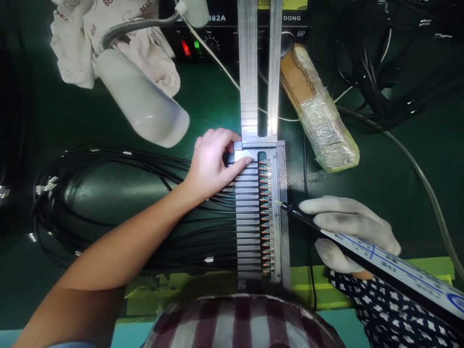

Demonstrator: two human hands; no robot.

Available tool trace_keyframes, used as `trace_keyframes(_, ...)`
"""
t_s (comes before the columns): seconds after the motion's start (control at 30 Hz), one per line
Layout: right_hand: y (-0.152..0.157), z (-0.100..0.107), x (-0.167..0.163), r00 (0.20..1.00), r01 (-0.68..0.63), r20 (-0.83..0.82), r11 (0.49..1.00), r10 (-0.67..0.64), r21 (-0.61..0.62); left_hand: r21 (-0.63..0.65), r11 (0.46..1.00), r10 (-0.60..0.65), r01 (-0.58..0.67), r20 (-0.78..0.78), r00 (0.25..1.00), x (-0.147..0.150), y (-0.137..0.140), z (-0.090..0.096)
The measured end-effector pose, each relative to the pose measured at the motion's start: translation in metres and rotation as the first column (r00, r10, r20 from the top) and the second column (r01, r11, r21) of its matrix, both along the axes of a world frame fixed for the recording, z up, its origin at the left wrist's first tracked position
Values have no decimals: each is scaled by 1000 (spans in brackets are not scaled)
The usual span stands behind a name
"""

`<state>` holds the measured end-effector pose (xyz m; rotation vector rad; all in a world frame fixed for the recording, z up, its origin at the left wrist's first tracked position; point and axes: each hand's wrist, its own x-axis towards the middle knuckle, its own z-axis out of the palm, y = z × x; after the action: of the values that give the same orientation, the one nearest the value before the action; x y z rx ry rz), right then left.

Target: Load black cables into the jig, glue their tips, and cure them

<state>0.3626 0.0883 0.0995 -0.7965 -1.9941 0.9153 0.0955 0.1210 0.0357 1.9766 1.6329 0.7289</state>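
Silver metal jig, long and narrow [284, 169], at centre of the dark green tabletop [217, 106], running near to far. Down its slot, a row of small connectors with orange and green wire ends [266, 208], each at the end of a thin black cable seated in the left-hand comb.

Left hand [213, 162], bare: at the jig's far left corner, thumb laid on the top plate, other fingers bent round the corner. Cannot tell how firmly they press. Black cables [159, 158] pass beneath it and loop away left.

Right hand [355, 232], in a white glove: fingers closed round a black pen-shaped tool with a white label [384, 261]. Pale tip over the jig's right rail, just beside the connectors; contact cannot be judged.

Beyond the jig's far end, a slotted metal lid [249, 72], in front of a black control box with red and green lights [228, 43]. Far left: white lamp on a grey bendable neck [145, 101], beside a white cloth printed "BEAR" [72, 48]. Far right: brown block partly wrapped in clear film [326, 125]; more dark cables past it. Near edge: yellow-green strip [427, 270].
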Motion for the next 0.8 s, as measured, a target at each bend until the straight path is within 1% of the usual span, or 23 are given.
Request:
trace_keyframes(0.07, -3, 1, 1, 1000, 4, -1, 1000, -4, 15, 2, 1000, -2, 2, -3, 1000, 0, 0, 0)
trace_keyframes(0.17, -4, -4, 0, 999, -9, 35, 1000, 10, -7, 5, 1000, 0, 0, -10, 1000, 0, 0, 0)
trace_keyframes(0.3, -2, -14, -2, 1000, -11, -26, 1000, 12, 12, 8, 1000, 5, -5, -15, 1000, 0, 0, 0)
trace_keyframes(0.4, -1, -17, -2, 1000, -2, -24, 1000, 2, 2, 3, 1000, 8, -8, -26, 1000, 0, -1, 0)
trace_keyframes(0.53, -2, -18, -3, 999, 11, -40, 1000, -10, 25, -6, 1000, 4, -4, -40, 999, 0, 0, 0)
trace_keyframes(0.63, -2, -18, -3, 1000, 11, -23, 1000, -11, 16, -11, 1000, 7, -8, -37, 999, 0, 0, 1)
trace_keyframes(0.8, 0, -14, -2, 1000, -15, -15, 999, 16, 28, -19, 1000, 8, -8, -32, 999, 0, -1, 2)
